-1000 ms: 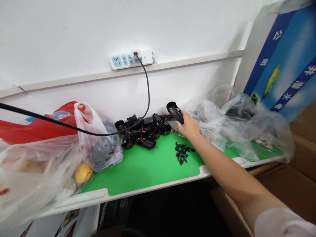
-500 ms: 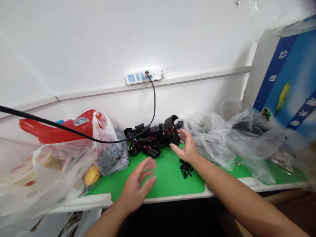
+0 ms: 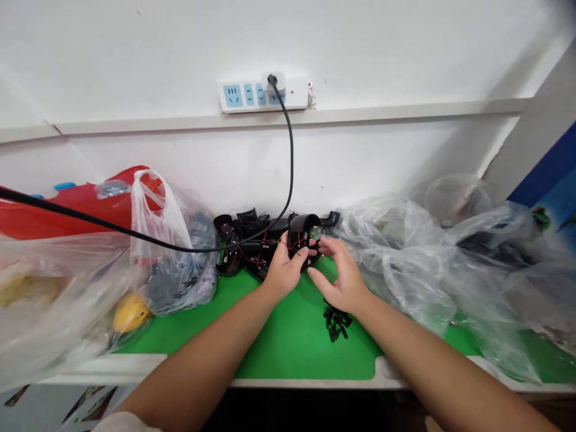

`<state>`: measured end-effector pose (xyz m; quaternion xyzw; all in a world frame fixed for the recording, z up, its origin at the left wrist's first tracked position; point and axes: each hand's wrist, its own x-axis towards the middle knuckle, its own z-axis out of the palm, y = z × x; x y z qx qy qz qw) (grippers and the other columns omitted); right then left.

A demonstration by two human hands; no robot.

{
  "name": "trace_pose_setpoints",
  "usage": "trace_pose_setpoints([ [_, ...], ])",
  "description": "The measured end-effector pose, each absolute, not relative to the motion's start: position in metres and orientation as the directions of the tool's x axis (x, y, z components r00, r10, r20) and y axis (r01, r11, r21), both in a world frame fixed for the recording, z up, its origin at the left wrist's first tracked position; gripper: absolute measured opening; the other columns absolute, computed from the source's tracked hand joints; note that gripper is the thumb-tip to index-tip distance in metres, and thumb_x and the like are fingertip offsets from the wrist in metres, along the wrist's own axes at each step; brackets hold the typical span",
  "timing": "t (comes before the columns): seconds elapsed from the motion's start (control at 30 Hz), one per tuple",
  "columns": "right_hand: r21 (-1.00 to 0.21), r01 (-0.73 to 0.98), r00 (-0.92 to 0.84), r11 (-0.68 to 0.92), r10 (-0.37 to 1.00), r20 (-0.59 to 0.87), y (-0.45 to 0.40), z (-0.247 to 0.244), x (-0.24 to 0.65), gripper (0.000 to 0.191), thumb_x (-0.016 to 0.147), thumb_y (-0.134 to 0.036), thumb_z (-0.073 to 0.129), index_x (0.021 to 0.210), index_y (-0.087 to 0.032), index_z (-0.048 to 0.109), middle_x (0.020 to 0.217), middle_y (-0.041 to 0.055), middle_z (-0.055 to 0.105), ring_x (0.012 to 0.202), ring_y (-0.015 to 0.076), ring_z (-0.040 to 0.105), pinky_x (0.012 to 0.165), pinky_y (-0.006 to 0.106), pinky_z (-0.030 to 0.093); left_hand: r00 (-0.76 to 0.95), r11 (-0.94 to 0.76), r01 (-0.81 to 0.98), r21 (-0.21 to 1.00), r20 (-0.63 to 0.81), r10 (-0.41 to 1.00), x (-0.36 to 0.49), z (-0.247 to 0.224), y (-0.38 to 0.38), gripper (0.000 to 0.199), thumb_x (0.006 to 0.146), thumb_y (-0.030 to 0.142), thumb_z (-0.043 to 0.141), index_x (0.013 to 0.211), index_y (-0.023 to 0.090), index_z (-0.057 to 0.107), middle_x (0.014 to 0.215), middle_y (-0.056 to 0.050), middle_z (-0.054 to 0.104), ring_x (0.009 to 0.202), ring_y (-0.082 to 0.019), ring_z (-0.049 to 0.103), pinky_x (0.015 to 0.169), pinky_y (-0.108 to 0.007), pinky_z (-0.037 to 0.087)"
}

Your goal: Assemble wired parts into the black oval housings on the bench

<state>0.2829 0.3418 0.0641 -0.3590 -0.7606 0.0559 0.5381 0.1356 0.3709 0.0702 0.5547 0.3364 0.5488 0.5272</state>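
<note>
My left hand (image 3: 285,264) is closed around a curved black plastic housing (image 3: 302,226) with thin red wires inside. Just right of it, my right hand (image 3: 341,276) has its thumb and fingers apart; whether its fingertips touch the housing I cannot tell. Behind and left of my left hand lies a pile of similar black housings (image 3: 228,258) with red wires showing. A small heap of little black parts (image 3: 336,323) rests on the green mat (image 3: 292,348), below my right hand.
A black cable (image 3: 291,144) runs from a white power strip (image 3: 265,96) on the wall across the pile to the left. Plastic bags with contents (image 3: 180,258) and a yellow round object (image 3: 130,312) stand left. Clear plastic bags (image 3: 405,252) cover the right side.
My left hand has moved forward and taken hold of the black housing. My right hand, earlier at that housing, now has its fingers spread beside it. The view has shifted closer.
</note>
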Motion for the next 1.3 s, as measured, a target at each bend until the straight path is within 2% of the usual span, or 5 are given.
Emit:
trace_pose_setpoints([
  [0.23, -0.645, 0.366, -0.137, 0.671, 0.725, 0.675, 0.34, 0.058, 0.281, 0.018, 0.087, -0.025, 0.051, 0.101, -0.016, 0.058, 0.07, 0.0005, 0.056, 0.06, 0.0068, 0.05, 0.059, 0.021, 0.044, 0.325, -0.497, 0.085, 0.863, 0.448, 0.833, 0.135, 0.07, 0.357, 0.045, 0.085, 0.018, 0.052, 0.128, 0.017, 0.041, 0.128, -0.01, 0.052, 0.119, -0.021, 0.049, 0.105, -0.038, 0.036],
  [0.4, -0.874, 0.175, 0.131, 0.454, 0.869, 0.478, 0.342, 0.053, 0.273, 0.024, 0.082, -0.036, 0.056, 0.091, -0.014, 0.052, 0.063, -0.0027, 0.051, 0.052, 0.0046, 0.044, 0.049, 0.016, 0.04, 0.434, -0.569, 0.202, 0.797, 0.448, 0.781, 0.137, 0.069, 0.35, 0.047, 0.085, 0.017, 0.05, 0.13, 0.016, 0.039, 0.13, -0.012, 0.051, 0.117, -0.022, 0.05, 0.103, -0.038, 0.038],
  [0.97, -0.929, 0.123, 0.176, 0.35, 0.913, 0.368, 0.337, 0.061, 0.274, 0.034, 0.076, -0.041, 0.061, 0.062, -0.011, 0.055, 0.052, -0.0017, 0.048, 0.045, 0.0049, 0.041, 0.042, 0.017, 0.036, 0.29, -0.305, -0.104, 0.947, 0.322, 0.901, 0.145, 0.069, 0.34, 0.044, 0.078, 0.024, 0.06, 0.121, 0.02, 0.053, 0.116, -0.008, 0.06, 0.104, -0.023, 0.057, 0.094, -0.037, 0.043],
  [1.1, -0.836, 0.21, 0.092, 0.507, 0.841, 0.533, 0.332, 0.064, 0.273, 0.023, 0.08, -0.034, 0.06, 0.088, -0.013, 0.065, 0.056, -0.0022, 0.052, 0.046, 0.0046, 0.043, 0.046, 0.018, 0.039, 0.265, 0.101, -0.372, 0.923, 0.002, 0.964, 0.15, 0.074, 0.341, 0.031, 0.076, 0.025, 0.056, 0.107, 0.019, 0.056, 0.089, -0.003, 0.064, 0.07, -0.015, 0.059, 0.061, -0.026, 0.047],
  [1.3, -0.497, 0.266, -0.313, 0.826, 0.562, 0.766, 0.326, 0.061, 0.288, 0.029, 0.082, -0.021, 0.054, 0.11, -0.017, 0.06, 0.057, -0.0031, 0.046, 0.054, 0.0058, 0.044, 0.057, 0.021, 0.042, 0.245, 0.216, -0.515, 0.83, -0.099, 0.964, 0.147, 0.079, 0.345, 0.023, 0.068, 0.021, 0.058, 0.09, 0.017, 0.058, 0.076, 0.0, 0.061, 0.065, -0.012, 0.058, 0.057, -0.022, 0.044],
])
